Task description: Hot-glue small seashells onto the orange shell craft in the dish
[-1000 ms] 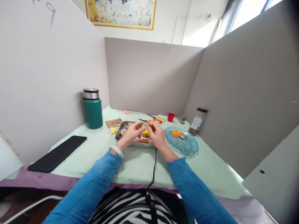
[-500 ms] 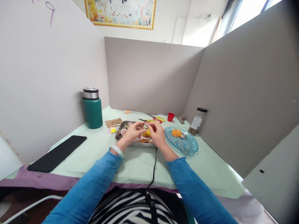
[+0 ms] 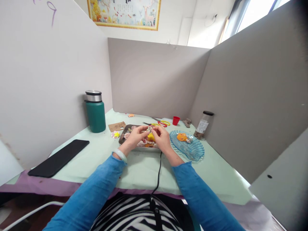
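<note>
Above a metal tray [image 3: 145,149], my left hand [image 3: 136,136] and my right hand [image 3: 162,138] come together, fingertips nearly meeting. Between them they pinch a small whitish-green piece [image 3: 149,128], perhaps a shell; its exact kind is too small to tell. Both hands are closed on it. Pinkish shell-like pieces [image 3: 127,135] lie at the tray's left, and a bright yellow piece [image 3: 151,138] shows between my hands. My hands hide much of the tray's contents.
A blue shell-shaped plate [image 3: 192,153] with an orange piece [image 3: 182,137] sits at right. Behind the tray are scissors [image 3: 164,123] and a red cup [image 3: 176,120]. A green bottle [image 3: 96,117], cardboard [image 3: 116,126] and black phone [image 3: 60,158] are left; a jar [image 3: 202,125] leans right.
The small piece between my fingertips has turned and risen slightly. My fingers have shifted a little around it; the arms and surrounding things stay in place.
</note>
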The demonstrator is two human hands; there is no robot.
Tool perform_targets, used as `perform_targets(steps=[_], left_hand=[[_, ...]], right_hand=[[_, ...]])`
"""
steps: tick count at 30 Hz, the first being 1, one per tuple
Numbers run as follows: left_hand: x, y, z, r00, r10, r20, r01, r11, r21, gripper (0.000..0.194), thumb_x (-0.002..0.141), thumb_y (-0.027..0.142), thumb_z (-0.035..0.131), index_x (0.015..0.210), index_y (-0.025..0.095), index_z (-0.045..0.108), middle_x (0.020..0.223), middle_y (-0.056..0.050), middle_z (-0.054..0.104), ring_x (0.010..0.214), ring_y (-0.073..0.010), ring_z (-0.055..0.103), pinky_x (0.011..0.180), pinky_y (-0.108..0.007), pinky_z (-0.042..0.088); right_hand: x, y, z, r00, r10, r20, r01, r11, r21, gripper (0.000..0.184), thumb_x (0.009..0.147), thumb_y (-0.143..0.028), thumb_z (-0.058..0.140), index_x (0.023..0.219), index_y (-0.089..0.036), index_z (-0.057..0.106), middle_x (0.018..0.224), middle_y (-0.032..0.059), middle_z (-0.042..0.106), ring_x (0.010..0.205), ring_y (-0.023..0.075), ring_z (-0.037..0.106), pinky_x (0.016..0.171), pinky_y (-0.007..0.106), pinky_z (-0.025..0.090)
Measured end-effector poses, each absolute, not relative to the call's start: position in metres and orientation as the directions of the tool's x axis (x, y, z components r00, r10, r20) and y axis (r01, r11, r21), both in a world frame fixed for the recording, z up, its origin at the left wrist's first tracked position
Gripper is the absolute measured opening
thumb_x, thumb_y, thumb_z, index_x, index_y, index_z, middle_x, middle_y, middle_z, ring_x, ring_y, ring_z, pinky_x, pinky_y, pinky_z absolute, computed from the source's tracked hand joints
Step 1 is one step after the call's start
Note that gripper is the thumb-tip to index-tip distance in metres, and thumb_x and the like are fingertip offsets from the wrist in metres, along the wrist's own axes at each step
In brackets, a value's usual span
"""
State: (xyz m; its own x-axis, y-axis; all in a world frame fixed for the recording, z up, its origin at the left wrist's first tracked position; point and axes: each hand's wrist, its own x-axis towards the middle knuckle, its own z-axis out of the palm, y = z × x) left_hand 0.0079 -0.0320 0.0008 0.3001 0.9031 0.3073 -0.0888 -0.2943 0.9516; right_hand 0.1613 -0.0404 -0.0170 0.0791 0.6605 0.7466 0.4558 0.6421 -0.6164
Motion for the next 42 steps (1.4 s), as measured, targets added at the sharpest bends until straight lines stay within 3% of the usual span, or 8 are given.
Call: perform_targets(steps=[8, 15, 21, 26, 31, 37, 42], left_hand=[[0.007, -0.0316, -0.001, 0.308, 0.89, 0.336, -0.054, -0.337, 0.94, 0.046, 0.071, 0.021, 0.073, 0.115, 0.014, 0.063, 0.119, -0.011, 0.063, 0.055, -0.004, 0.053, 0.047, -0.019, 0.046], [0.0066, -0.0312, -0.0012, 0.333, 0.881, 0.337, -0.128, -0.312, 0.942, 0.043, 0.072, 0.031, 0.075, 0.11, 0.014, 0.063, 0.109, -0.01, 0.065, 0.057, -0.0055, 0.055, 0.046, -0.018, 0.045], [0.007, -0.0322, 0.0007, 0.303, 0.909, 0.285, -0.196, -0.233, 0.953, 0.045, 0.074, 0.038, 0.075, 0.109, 0.014, 0.061, 0.087, -0.004, 0.064, 0.057, -0.0079, 0.056, 0.046, -0.019, 0.044], [0.0067, -0.0272, -0.0025, 0.349, 0.899, 0.264, -0.264, -0.176, 0.948, 0.041, 0.073, 0.047, 0.074, 0.093, 0.014, 0.062, 0.073, 0.001, 0.057, 0.053, -0.0074, 0.052, 0.045, -0.02, 0.043], [0.0076, -0.0236, -0.006, 0.355, 0.914, 0.196, -0.21, -0.126, 0.97, 0.044, 0.072, 0.054, 0.073, 0.082, 0.014, 0.059, 0.067, 0.001, 0.055, 0.045, -0.0065, 0.048, 0.042, -0.021, 0.039], [0.0097, -0.0269, -0.0039, 0.298, 0.938, 0.177, -0.104, -0.152, 0.983, 0.049, 0.074, 0.06, 0.069, 0.069, 0.014, 0.056, 0.055, 0.002, 0.052, 0.038, -0.0062, 0.043, 0.038, -0.021, 0.037], [0.0107, -0.0279, -0.0024, 0.24, 0.96, 0.147, -0.097, -0.127, 0.987, 0.045, 0.077, 0.058, 0.067, 0.08, 0.014, 0.058, 0.067, -0.001, 0.059, 0.039, -0.0059, 0.046, 0.037, -0.021, 0.037]], right_hand=[[0.1606, -0.039, -0.0182, 0.105, 0.68, 0.726, 0.447, 0.62, -0.645, 0.014, 0.086, -0.032, 0.054, 0.08, -0.022, 0.06, 0.078, 0.001, 0.062, 0.074, 0.0171, 0.055, 0.07, 0.029, 0.045], [0.1599, -0.042, -0.0161, 0.085, 0.69, 0.719, 0.446, 0.619, -0.647, 0.016, 0.087, -0.035, 0.055, 0.079, -0.022, 0.062, 0.078, 0.0012, 0.063, 0.073, 0.0171, 0.056, 0.07, 0.029, 0.045], [0.1616, -0.0397, -0.0179, 0.093, 0.681, 0.727, 0.432, 0.63, -0.645, 0.019, 0.09, -0.036, 0.052, 0.081, -0.022, 0.062, 0.082, 0.0022, 0.064, 0.079, 0.0184, 0.058, 0.074, 0.03, 0.047], [0.1619, -0.0377, -0.0195, 0.077, 0.636, 0.768, 0.412, 0.681, -0.606, 0.013, 0.087, -0.028, 0.055, 0.092, -0.022, 0.064, 0.09, 0.0033, 0.062, 0.077, 0.0173, 0.057, 0.073, 0.03, 0.048], [0.1602, -0.0419, -0.0181, 0.036, 0.6, 0.8, 0.469, 0.696, -0.543, 0.01, 0.086, -0.024, 0.055, 0.09, -0.023, 0.065, 0.09, 0.0031, 0.059, 0.067, 0.0151, 0.053, 0.066, 0.03, 0.047], [0.1589, -0.0461, -0.0172, -0.018, 0.588, 0.808, 0.545, 0.683, -0.485, 0.011, 0.088, -0.025, 0.054, 0.085, -0.024, 0.063, 0.089, 0.0038, 0.059, 0.072, 0.017, 0.055, 0.069, 0.031, 0.046], [0.1595, -0.0427, -0.017, 0.038, 0.594, 0.803, 0.516, 0.677, -0.525, 0.01, 0.086, -0.026, 0.055, 0.08, -0.022, 0.061, 0.086, 0.0035, 0.06, 0.074, 0.0176, 0.056, 0.071, 0.031, 0.045]])
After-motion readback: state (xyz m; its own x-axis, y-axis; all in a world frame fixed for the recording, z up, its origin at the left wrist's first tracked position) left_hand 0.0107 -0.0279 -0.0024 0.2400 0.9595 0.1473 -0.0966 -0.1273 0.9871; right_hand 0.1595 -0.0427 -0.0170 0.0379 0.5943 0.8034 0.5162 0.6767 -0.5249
